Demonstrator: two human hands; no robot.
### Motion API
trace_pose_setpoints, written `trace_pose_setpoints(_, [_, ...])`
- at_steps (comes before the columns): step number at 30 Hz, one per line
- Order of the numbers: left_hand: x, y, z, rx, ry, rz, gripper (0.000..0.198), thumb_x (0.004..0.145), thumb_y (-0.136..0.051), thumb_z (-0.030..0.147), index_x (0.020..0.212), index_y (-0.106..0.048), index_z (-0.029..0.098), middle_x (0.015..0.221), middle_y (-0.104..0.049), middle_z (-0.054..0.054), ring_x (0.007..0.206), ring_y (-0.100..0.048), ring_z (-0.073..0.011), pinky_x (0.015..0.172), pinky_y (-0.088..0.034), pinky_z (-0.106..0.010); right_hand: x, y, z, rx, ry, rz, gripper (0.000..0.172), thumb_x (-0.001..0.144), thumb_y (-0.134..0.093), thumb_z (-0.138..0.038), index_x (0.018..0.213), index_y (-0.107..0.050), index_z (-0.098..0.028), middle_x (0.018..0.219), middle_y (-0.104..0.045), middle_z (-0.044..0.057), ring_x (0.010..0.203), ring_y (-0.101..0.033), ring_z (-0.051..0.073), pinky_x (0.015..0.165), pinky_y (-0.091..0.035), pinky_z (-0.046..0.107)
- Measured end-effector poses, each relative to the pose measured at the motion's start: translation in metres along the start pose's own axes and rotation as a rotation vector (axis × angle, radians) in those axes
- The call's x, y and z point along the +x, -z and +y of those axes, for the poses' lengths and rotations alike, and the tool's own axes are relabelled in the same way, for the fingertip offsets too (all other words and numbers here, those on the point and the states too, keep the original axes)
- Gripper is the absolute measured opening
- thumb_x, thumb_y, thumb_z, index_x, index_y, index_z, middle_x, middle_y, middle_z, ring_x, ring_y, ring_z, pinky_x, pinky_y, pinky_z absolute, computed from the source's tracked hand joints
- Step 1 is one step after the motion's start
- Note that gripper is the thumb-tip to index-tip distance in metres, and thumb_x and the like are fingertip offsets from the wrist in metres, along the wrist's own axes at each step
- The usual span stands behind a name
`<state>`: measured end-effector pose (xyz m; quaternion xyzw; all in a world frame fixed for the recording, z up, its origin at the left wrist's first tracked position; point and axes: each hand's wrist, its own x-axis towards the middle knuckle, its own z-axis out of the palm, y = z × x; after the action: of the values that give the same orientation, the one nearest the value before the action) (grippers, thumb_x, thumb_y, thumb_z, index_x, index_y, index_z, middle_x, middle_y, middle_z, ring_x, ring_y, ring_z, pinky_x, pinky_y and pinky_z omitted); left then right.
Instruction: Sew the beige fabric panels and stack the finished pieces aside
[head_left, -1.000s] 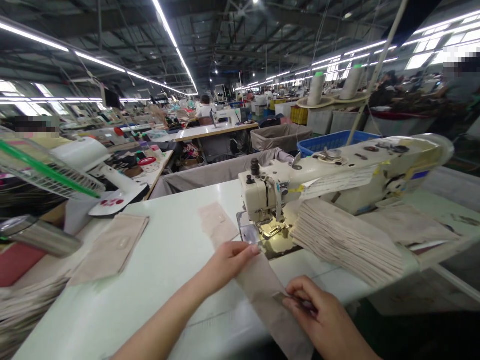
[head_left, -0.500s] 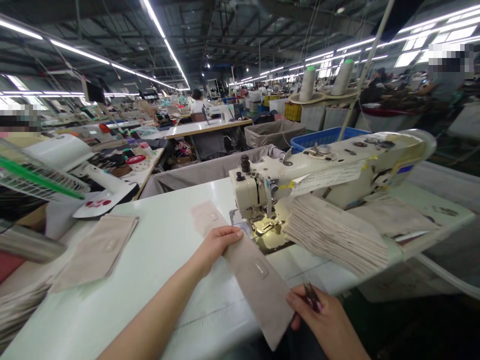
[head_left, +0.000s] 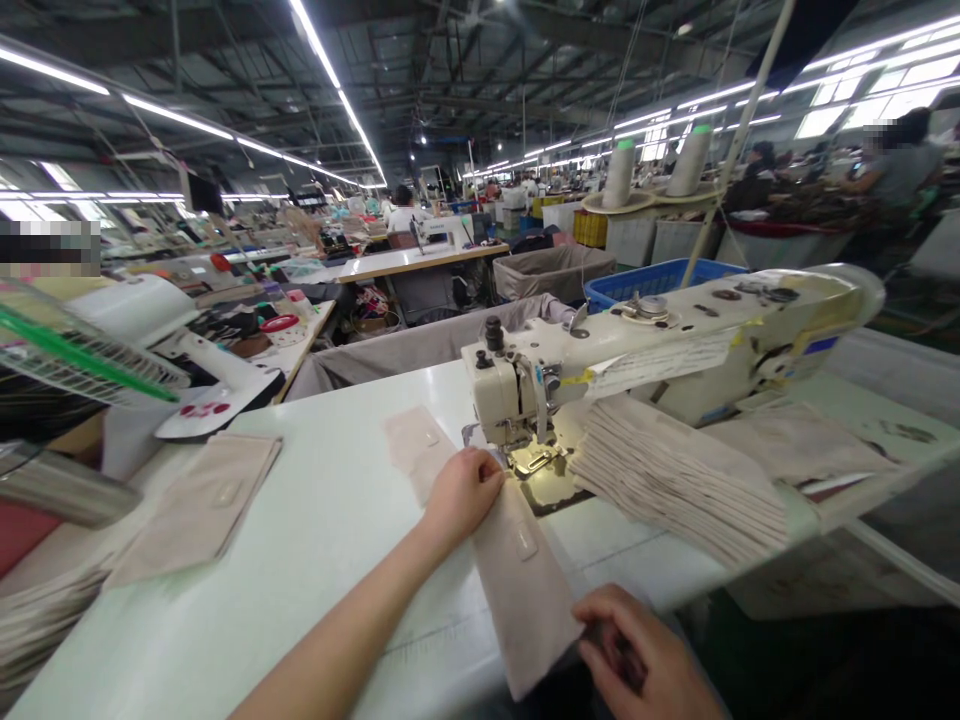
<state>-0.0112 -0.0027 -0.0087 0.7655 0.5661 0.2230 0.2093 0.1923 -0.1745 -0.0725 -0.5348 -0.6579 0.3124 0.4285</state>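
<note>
A long beige fabric strip (head_left: pixel 521 580) with a small sewn patch lies on the white table (head_left: pixel 330 520), running from the sewing machine (head_left: pixel 600 365) toward me. My left hand (head_left: pixel 463 492) presses down on the strip's far end, just left of the presser foot (head_left: pixel 534 460), fingers curled on the cloth. My right hand (head_left: pixel 637 660) is closed at the strip's near end by the table edge, and a small dark tool shows between its fingers. A second beige piece (head_left: pixel 412 445) lies beyond my left hand.
A thick stack of beige fabric pieces (head_left: pixel 682 480) rests right of the needle. Another beige piece (head_left: pixel 202 505) lies at the left beside a white fan base (head_left: pixel 217 400). More stacked pieces (head_left: pixel 45 610) sit at the far left. Other workers and tables fill the hall behind.
The strip has slid toward the machine and my left hand has moved with it up to the presser foot. My right hand has dropped lower at the strip's near end.
</note>
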Motion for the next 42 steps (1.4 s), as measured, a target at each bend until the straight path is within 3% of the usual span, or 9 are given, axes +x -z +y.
trace_pose_setpoints(4, [0.004,-0.001,0.002,0.018,0.017,-0.004,0.017,0.078,-0.053,0.011,0.065,-0.060,0.018,0.070,-0.061,-0.002,0.067,-0.054,-0.0163,0.062,-0.037,-0.026,0.004,0.005,0.003,-0.126,0.227,-0.152,0.028,0.085,-0.046,-0.008,0.099,-0.063,-0.025,0.090,-0.063,0.003,0.076,-0.065,0.014,0.068,-0.052,0.021])
trace_pose_setpoints(10, [0.008,-0.001,0.002,0.013,0.026,-0.024,0.017,0.080,-0.052,0.014,0.064,-0.052,0.020,0.067,-0.058,-0.001,0.065,-0.054,-0.0167,0.061,-0.036,-0.027,0.007,0.009,0.000,-0.270,0.265,-0.218,0.047,0.062,-0.046,0.000,0.098,-0.062,-0.025,0.097,-0.067,0.003,0.083,-0.067,0.015,0.070,-0.052,0.018])
trace_pose_setpoints(13, [-0.003,0.004,0.001,-0.079,-0.036,-0.065,0.014,0.089,-0.049,0.023,0.077,-0.054,0.020,0.072,-0.061,0.000,0.068,-0.056,-0.0166,0.064,-0.042,-0.027,0.005,0.014,-0.004,-0.224,0.260,-0.234,0.038,0.072,-0.051,-0.005,0.102,-0.063,-0.026,0.104,-0.068,0.004,0.075,-0.068,0.013,0.065,-0.052,0.017])
trace_pose_setpoints(16, [-0.021,0.010,0.007,-0.249,-0.067,-0.115,0.016,0.092,-0.050,0.031,0.085,-0.059,0.019,0.078,-0.065,-0.002,0.073,-0.059,-0.0178,0.067,-0.046,-0.028,0.009,0.017,-0.014,-0.172,0.120,-0.040,0.008,0.091,-0.054,-0.025,0.094,-0.061,-0.026,0.089,-0.067,0.002,0.064,-0.063,0.013,0.059,-0.051,0.020])
trace_pose_setpoints(21, [-0.051,0.011,0.025,-0.331,-0.104,-0.048,0.010,0.085,-0.064,0.028,0.084,-0.071,0.021,0.085,-0.070,-0.003,0.081,-0.064,-0.0194,0.075,-0.050,-0.030,0.027,0.015,-0.037,0.019,-0.179,0.160,0.026,0.095,-0.051,-0.048,0.103,-0.059,-0.025,0.089,-0.067,0.003,0.079,-0.067,0.018,0.074,-0.054,0.026])
trace_pose_setpoints(23, [-0.060,0.008,0.029,-0.312,-0.188,0.048,0.011,0.087,-0.063,0.025,0.083,-0.072,0.021,0.080,-0.069,-0.002,0.077,-0.064,-0.0177,0.071,-0.051,-0.028,0.034,0.012,-0.045,0.176,-0.201,0.083,0.031,0.098,-0.045,-0.051,0.101,-0.058,-0.023,0.085,-0.066,0.003,0.080,-0.066,0.018,0.074,-0.053,0.026])
trace_pose_setpoints(26, [-0.069,0.002,0.031,-0.202,-0.358,0.205,0.014,0.091,-0.059,0.020,0.086,-0.072,0.021,0.075,-0.065,-0.002,0.070,-0.062,-0.0149,0.062,-0.049,-0.023,0.043,0.005,-0.057,0.484,-0.383,-0.181,0.042,0.096,-0.040,-0.063,0.095,-0.053,-0.023,0.061,-0.055,-0.006,0.042,-0.045,0.009,0.039,-0.037,0.019])
trace_pose_setpoints(29, [-0.074,0.000,0.033,-0.054,-0.518,0.341,0.015,0.094,-0.056,0.017,0.088,-0.070,0.019,0.070,-0.061,-0.001,0.062,-0.057,-0.0128,0.055,-0.045,-0.021,0.048,0.000,-0.067,0.715,-0.536,-0.352,0.050,0.087,-0.047,-0.073,0.090,-0.047,-0.023,0.054,-0.052,-0.010,0.030,-0.029,0.005,0.027,-0.021,0.016])
trace_pose_setpoints(42, [-0.078,-0.003,0.034,0.175,-0.649,0.415,0.017,0.100,-0.052,0.024,0.096,-0.068,0.018,0.069,-0.059,0.000,0.061,-0.055,-0.0145,0.055,-0.042,-0.025,0.050,-0.003,-0.075,0.862,-0.600,-0.339,0.052,0.080,-0.056,-0.075,0.081,-0.046,-0.023,0.041,-0.043,-0.013,0.026,-0.023,0.004,0.026,-0.018,0.015])
